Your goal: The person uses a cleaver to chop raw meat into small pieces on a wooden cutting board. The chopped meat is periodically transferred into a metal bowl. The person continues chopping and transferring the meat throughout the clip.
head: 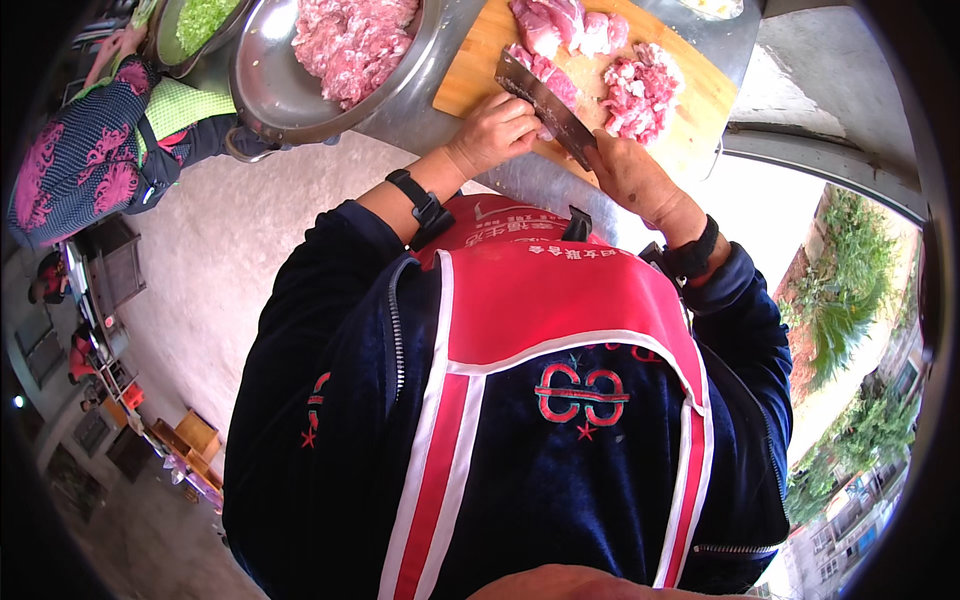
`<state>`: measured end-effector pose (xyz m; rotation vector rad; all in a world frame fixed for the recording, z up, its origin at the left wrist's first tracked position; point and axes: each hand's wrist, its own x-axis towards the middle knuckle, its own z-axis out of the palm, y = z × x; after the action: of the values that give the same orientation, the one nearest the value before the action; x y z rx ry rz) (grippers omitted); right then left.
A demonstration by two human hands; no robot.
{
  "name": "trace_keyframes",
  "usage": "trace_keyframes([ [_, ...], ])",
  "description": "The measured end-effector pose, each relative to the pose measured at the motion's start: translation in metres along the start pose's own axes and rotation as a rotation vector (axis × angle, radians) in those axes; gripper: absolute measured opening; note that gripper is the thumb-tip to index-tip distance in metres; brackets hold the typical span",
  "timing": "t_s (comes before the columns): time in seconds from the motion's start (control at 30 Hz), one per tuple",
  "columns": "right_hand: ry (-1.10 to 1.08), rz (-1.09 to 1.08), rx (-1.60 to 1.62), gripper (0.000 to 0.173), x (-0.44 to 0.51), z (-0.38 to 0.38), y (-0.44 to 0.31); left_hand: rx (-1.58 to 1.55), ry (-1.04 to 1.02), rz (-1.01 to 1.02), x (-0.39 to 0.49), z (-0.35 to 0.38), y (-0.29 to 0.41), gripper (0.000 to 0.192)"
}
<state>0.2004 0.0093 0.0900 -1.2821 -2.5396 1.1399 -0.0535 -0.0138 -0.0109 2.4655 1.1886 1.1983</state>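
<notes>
A cleaver [546, 105] lies across the raw meat on a wooden cutting board [469, 64], in the upper part of the head view. My right hand [634, 176] is closed round its handle. Left of the blade, my left hand [499, 129] has its fingers curled down at the board's near edge, with a bit of pale meat under the fingertips. Beyond the blade sits a strip of raw meat [556, 81]. Larger raw meat pieces [551, 26] rest at the far side of the board, and a heap of chopped meat [643, 91] is on its right.
Left of the board stands a wide metal basin [262, 90] of minced meat [356, 45]. Past it is a metal bowl [166, 45] of chopped greens [201, 26], beside a co-worker in a patterned sleeve [82, 157]. The metal table [517, 176] ends just before my apron [562, 300].
</notes>
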Motion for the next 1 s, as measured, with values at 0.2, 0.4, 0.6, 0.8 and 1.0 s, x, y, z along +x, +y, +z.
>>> trace_keyframes([
  [0.2,0.032,-0.061,-0.058,0.021,0.029,0.017,-0.005,-0.036,0.033,0.004,-0.001,0.002,-0.001,0.017],
  [0.4,0.048,-0.137,-0.136,0.019,0.067,0.026,0.007,-0.059,0.016,-0.001,0.009,-0.005,0.004,0.015],
  [0.6,0.028,-0.103,0.009,0.023,0.016,-0.001,0.028,-0.021,0.006,-0.144,0.007,-0.004,0.013,0.017],
  [0.8,-0.055,-0.054,0.036,0.026,-0.011,-0.020,0.037,0.038,-0.026,-0.168,0.004,0.001,0.018,0.021],
  [1.0,-0.013,-0.101,0.031,0.026,-0.015,-0.017,0.032,0.082,-0.027,-0.118,0.004,0.001,0.018,0.018],
])
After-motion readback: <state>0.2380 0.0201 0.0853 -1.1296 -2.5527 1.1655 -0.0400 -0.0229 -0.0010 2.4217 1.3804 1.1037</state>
